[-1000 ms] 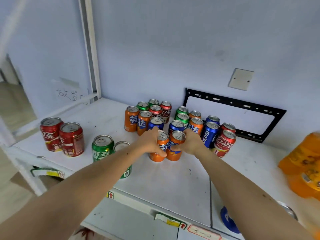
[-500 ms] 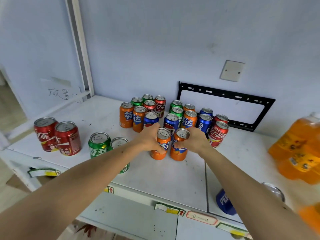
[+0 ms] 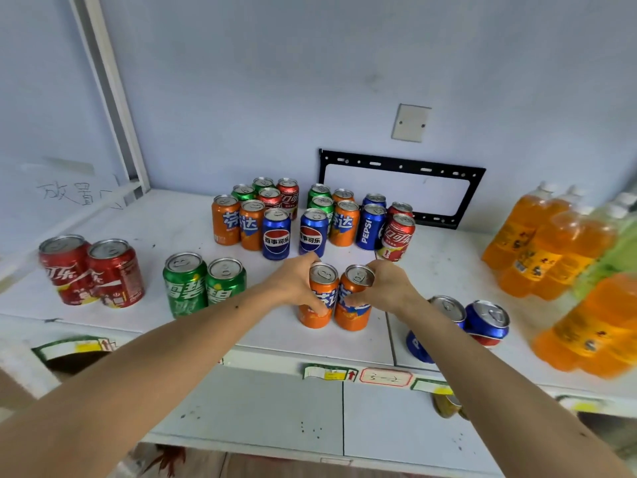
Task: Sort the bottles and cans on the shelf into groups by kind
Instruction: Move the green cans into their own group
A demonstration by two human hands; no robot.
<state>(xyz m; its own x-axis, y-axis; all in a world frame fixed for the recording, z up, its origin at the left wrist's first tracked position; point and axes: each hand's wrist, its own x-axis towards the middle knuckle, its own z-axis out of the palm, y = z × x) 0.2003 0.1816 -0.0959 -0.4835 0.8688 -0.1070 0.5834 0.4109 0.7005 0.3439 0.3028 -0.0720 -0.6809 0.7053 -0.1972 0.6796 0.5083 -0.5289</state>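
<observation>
- Hands: left hand [image 3: 293, 284] grips one orange Fanta can [image 3: 319, 296], right hand [image 3: 386, 288] the other [image 3: 355, 298].
- Left of them stand sorted Coca-Cola pair [image 3: 91, 270] and Sprite pair [image 3: 203, 282].
- Behind them, mixed cluster [image 3: 310, 219] unsorted.

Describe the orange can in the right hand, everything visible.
The orange aluminium can with blue lettering stands upright near the white shelf's front edge. Silver lid, pull tab in place, so it looks unopened. The right hand grips its upper half; its side touches the matching orange can held by the left hand.
</observation>
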